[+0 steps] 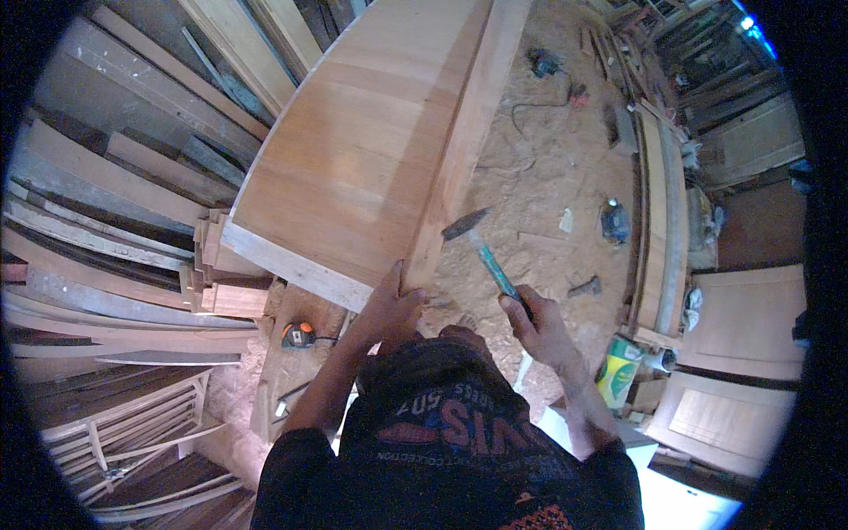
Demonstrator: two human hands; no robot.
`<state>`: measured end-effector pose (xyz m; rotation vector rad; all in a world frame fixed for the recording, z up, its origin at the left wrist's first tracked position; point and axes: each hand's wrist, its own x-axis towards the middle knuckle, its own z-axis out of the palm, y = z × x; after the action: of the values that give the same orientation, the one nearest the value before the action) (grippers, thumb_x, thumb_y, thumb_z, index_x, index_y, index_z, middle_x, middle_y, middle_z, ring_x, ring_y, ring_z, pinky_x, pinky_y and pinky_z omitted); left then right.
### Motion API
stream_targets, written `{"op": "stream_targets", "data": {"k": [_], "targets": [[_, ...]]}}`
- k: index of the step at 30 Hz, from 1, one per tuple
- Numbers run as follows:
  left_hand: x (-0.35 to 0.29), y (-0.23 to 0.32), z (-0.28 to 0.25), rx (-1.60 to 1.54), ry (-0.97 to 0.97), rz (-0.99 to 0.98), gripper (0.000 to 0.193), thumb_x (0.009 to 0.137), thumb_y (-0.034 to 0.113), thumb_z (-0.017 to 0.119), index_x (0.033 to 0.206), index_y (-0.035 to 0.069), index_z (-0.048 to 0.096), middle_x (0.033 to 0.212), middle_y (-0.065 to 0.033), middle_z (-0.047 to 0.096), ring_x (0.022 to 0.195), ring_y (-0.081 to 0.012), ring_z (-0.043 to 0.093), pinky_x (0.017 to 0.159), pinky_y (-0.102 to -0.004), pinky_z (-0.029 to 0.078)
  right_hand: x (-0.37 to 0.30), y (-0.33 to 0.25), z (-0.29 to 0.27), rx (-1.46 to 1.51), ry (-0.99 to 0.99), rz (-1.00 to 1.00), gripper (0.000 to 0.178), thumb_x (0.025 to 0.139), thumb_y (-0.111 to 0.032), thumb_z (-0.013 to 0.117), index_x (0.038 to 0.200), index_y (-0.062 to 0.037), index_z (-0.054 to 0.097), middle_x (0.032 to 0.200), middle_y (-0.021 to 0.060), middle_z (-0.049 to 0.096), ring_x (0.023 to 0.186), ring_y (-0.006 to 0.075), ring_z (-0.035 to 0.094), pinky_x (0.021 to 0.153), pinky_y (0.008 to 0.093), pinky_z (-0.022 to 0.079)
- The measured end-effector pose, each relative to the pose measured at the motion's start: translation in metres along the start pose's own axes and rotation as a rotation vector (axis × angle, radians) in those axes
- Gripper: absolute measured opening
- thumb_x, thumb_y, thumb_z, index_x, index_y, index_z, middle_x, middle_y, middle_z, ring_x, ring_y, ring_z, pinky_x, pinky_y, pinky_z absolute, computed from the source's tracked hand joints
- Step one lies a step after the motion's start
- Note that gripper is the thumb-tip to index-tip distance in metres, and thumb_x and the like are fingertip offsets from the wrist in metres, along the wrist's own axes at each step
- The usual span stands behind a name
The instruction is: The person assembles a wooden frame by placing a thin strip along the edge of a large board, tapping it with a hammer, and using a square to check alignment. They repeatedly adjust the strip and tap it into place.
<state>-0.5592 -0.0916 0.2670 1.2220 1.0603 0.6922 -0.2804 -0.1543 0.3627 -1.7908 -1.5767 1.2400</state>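
A large wooden panel (353,150) lies in front of me with a thick side rail (459,141) along its right edge. My left hand (395,305) grips the near end of that rail. My right hand (534,322) holds a hammer (481,247) with a teal handle, its dark head raised just right of the rail's near end. My dark printed shirt fills the lower middle of the view.
Stacked planks (115,212) crowd the left. An orange tape measure (299,335) lies on a board below the panel. The floor is covered in sawdust (548,177), with a power tool (543,62) and cord, door frames (662,203) and a green can (618,371) at right.
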Motion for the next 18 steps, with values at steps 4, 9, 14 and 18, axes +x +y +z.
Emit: {"op": "stream_targets", "data": {"k": [4, 9, 14, 18], "targets": [[0.001, -0.012, 0.006, 0.23, 0.043, -0.015, 0.06, 0.094, 0.015, 0.06, 0.144, -0.008, 0.035, 0.125, -0.0353, 0.059, 0.121, -0.0471, 0.057, 0.102, -0.0484, 0.045, 0.013, -0.011, -0.009, 0.023, 0.049, -0.047, 0.032, 0.103, -0.029, 0.058, 0.118, -0.0011, 0.062, 0.064, 0.0093, 0.054, 0.058, 0.0151, 0.052, 0.055, 0.0341, 0.044], [0.003, -0.017, 0.007, 0.36, 0.111, -0.027, 0.053, 0.091, 0.014, 0.06, 0.137, -0.005, 0.042, 0.124, -0.0326, 0.06, 0.119, -0.0433, 0.059, 0.098, -0.0478, 0.047, 0.022, -0.017, -0.02, -0.259, -0.06, -0.216, 0.028, 0.103, -0.027, 0.058, 0.119, -0.0041, 0.061, 0.065, 0.0099, 0.053, 0.059, 0.0181, 0.053, 0.056, 0.0356, 0.045], [0.002, -0.017, 0.004, 0.332, 0.103, -0.079, 0.048, 0.089, 0.013, 0.058, 0.132, -0.003, 0.046, 0.121, -0.03, 0.063, 0.114, -0.0416, 0.062, 0.095, -0.0472, 0.048, 0.025, -0.014, -0.023, 0.059, 0.074, 0.039, 0.022, 0.102, -0.025, 0.057, 0.115, -0.008, 0.061, 0.071, 0.0185, 0.062, 0.062, 0.0373, 0.063, 0.06, 0.0455, 0.049], [0.003, -0.019, 0.004, 0.346, 0.107, -0.085, 0.049, 0.089, 0.014, 0.059, 0.134, -0.002, 0.045, 0.117, -0.0265, 0.065, 0.109, -0.038, 0.063, 0.092, -0.0468, 0.05, 0.028, -0.011, -0.02, -0.317, -0.192, -0.144, 0.022, 0.103, -0.025, 0.057, 0.116, -0.0069, 0.058, 0.064, 0.0136, 0.056, 0.055, 0.0252, 0.056, 0.054, 0.0395, 0.045]]}}
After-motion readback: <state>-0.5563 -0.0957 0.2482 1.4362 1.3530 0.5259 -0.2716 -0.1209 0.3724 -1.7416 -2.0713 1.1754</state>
